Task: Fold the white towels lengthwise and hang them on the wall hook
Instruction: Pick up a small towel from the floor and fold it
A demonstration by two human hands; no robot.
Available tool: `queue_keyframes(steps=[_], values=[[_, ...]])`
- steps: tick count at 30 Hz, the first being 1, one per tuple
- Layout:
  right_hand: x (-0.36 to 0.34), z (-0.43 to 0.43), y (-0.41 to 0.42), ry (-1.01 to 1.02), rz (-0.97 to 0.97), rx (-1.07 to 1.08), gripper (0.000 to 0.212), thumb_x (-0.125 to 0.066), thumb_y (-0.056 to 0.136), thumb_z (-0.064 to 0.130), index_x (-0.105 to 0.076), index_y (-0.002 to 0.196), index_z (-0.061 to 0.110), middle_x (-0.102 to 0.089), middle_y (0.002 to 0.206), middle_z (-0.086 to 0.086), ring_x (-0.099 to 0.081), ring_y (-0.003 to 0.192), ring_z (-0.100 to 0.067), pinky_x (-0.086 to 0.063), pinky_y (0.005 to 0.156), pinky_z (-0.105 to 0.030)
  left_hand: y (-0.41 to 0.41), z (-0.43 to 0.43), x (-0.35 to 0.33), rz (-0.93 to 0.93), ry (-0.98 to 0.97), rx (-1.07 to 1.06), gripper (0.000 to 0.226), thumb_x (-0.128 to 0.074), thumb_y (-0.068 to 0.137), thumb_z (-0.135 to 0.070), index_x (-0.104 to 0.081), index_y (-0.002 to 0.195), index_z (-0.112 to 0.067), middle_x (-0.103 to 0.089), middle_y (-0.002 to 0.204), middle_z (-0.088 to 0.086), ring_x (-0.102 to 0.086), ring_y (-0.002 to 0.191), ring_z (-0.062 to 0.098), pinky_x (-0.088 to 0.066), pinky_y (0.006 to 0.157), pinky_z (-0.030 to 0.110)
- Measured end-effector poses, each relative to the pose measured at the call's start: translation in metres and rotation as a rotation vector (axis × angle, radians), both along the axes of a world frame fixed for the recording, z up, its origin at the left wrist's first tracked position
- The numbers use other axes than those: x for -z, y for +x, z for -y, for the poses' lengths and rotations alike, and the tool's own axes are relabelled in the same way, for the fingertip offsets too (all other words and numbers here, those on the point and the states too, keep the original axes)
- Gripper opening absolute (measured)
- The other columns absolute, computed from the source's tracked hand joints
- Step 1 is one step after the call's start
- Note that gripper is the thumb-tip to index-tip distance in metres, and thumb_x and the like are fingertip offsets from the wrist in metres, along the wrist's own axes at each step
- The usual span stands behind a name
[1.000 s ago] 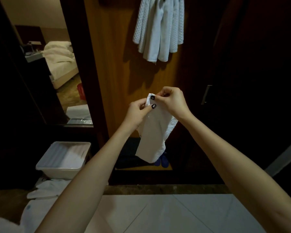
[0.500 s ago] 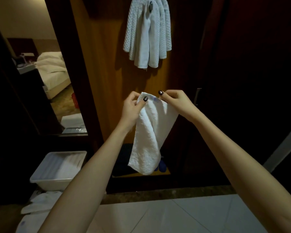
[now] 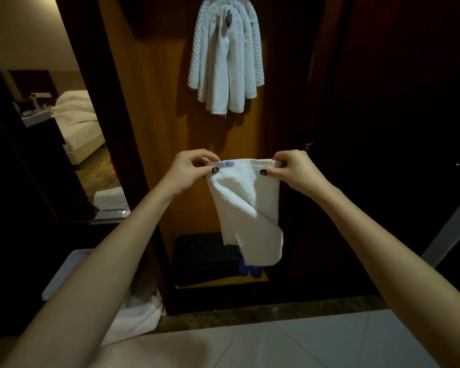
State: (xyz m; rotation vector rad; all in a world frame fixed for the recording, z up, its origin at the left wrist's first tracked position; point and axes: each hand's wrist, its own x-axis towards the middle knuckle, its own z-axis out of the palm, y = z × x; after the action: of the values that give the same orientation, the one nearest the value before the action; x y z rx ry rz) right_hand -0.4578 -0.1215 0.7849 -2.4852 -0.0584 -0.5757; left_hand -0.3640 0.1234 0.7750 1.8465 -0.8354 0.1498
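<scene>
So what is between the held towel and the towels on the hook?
Only bare wood panel, in the head view. The held towel hangs apart, below the hung towels.

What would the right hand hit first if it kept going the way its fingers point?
Probably the left hand: the right hand points its fingers left along the top edge of the towel, which both hands pinch. Depth is hard to judge, though.
</scene>
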Motion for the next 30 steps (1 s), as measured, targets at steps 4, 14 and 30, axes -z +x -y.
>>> queue_keyframes(steps=[4, 14, 30], values=[[-0.007, 0.005, 0.005, -0.076, 0.108, 0.035, 0.024, -0.072, 0.087, 0.02, -0.058, 0.075, 0.004, -0.052, 0.067, -0.001, -0.045, 0.057, -0.014, -0.028, 0.045, -0.018, 0.004, 0.005, -0.01, 0.041, 0.086, 0.013, 0.024, -0.07, 0.084, -0.006, -0.068, 0.079, -0.029, -0.066, 0.082, -0.005, -0.062, 0.081, 0.009, -0.051, 0.067, 0.017], [-0.02, 0.025, 0.009, -0.312, 0.164, -0.075, 0.021, -0.068, 0.091, 0.021, -0.062, 0.079, 0.005, -0.057, 0.076, -0.004, -0.051, 0.066, -0.017, -0.04, 0.057, -0.024, 0.018, 0.009, -0.028, 0.001, 0.232, -0.008, 0.018, -0.074, 0.079, -0.005, -0.064, 0.069, -0.015, -0.066, 0.077, 0.002, -0.06, 0.074, 0.01, -0.049, 0.073, 0.024], [0.032, 0.03, 0.061, -0.255, -0.214, 0.034, 0.014, -0.059, 0.091, 0.009, -0.066, 0.089, -0.003, -0.062, 0.091, -0.013, -0.061, 0.088, -0.031, -0.047, 0.07, -0.04, 0.039, 0.047, 0.034, 0.217, 0.592, -0.336, 0.017, -0.052, 0.097, -0.016, -0.068, 0.103, -0.013, -0.057, 0.104, 0.003, -0.055, 0.09, 0.017, -0.042, 0.075, 0.026]])
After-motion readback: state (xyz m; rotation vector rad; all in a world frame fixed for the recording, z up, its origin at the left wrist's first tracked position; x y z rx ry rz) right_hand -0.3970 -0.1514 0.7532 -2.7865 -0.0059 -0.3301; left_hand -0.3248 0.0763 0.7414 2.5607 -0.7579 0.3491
